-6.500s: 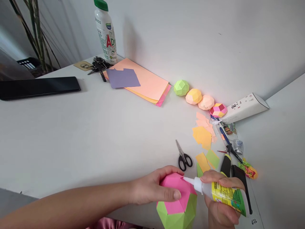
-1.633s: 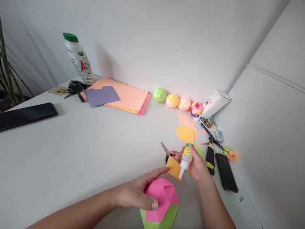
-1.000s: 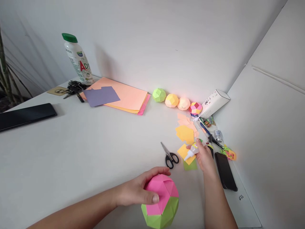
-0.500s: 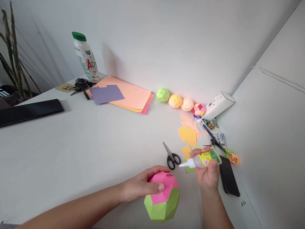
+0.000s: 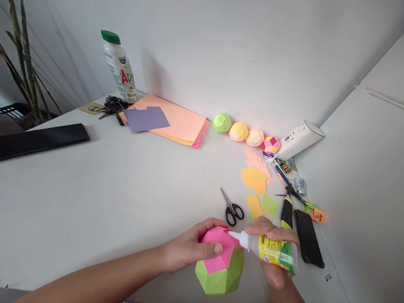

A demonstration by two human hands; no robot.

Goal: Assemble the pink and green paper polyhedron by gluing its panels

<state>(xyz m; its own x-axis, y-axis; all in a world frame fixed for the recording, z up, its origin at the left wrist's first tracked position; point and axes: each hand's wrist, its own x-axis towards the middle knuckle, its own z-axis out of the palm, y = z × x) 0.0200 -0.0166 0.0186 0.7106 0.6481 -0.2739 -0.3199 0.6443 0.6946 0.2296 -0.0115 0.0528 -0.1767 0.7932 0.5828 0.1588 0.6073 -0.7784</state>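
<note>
A faceted paper ball (image 5: 221,267), pink on top and green below, is held in my left hand (image 5: 192,244), thumb on its pink face and fingers behind. My right hand (image 5: 274,252) is wrapped round a glue bottle (image 5: 277,251) with a yellow and green label. The bottle's white nozzle meets the upper right of the pink part, beside a slightly raised flap. Just beyond the ball lie black-handled scissors (image 5: 232,209). Whether glue is coming out is too small to see.
Paper scraps (image 5: 255,180) lie right of the scissors, near a utility knife (image 5: 286,212) and a phone (image 5: 307,239). Along the wall sit several small paper balls (image 5: 238,131), a white box (image 5: 299,141), coloured sheets (image 5: 179,120), keys (image 5: 115,107) and a bottle (image 5: 121,69).
My right hand has brought the glue bottle left and down, so its nozzle now reaches the ball. The left hand keeps its hold. The view has shifted slightly.
</note>
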